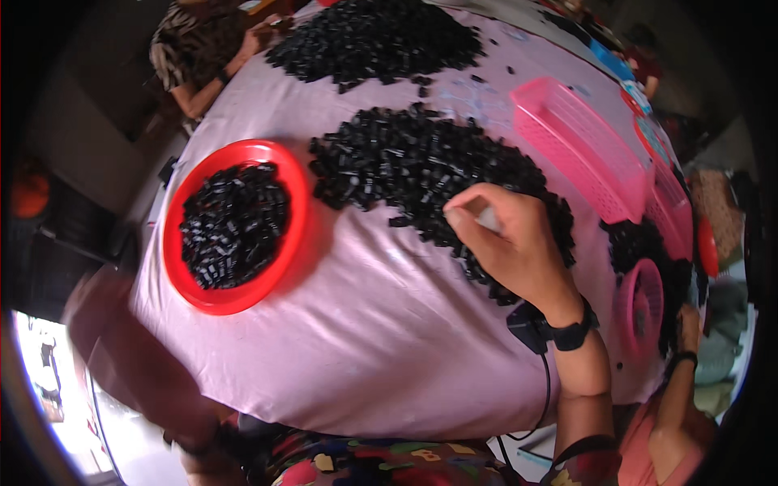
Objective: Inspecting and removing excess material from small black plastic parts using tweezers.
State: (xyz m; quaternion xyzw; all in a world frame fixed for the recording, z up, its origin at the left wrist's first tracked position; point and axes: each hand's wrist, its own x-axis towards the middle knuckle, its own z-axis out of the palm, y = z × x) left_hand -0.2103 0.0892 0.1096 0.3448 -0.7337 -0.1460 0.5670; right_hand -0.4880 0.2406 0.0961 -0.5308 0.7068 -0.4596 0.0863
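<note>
My right hand (515,243) hovers over the near edge of a wide pile of small black plastic pieces (421,162), its thumb and fingertips pinched together. Something whitish shows in the hollow of that hand; what the fingertips hold, if anything, is too small to make out. At the lower left, off the table's edge, my left hand (109,324) is smeared by motion, so its fingers cannot be read. Between the left hand and the pile stands a red round basin (304,211), part-filled with the same shiny black pieces.
A pink cloth (365,324) covers the table. Farther back lies a larger heap of black pieces (373,40). Pink perforated baskets (579,150) stand at the right. Another person's arm (194,97) reaches in at the far left; another person's hand (689,324) is at the right, by a round pink basket (640,308).
</note>
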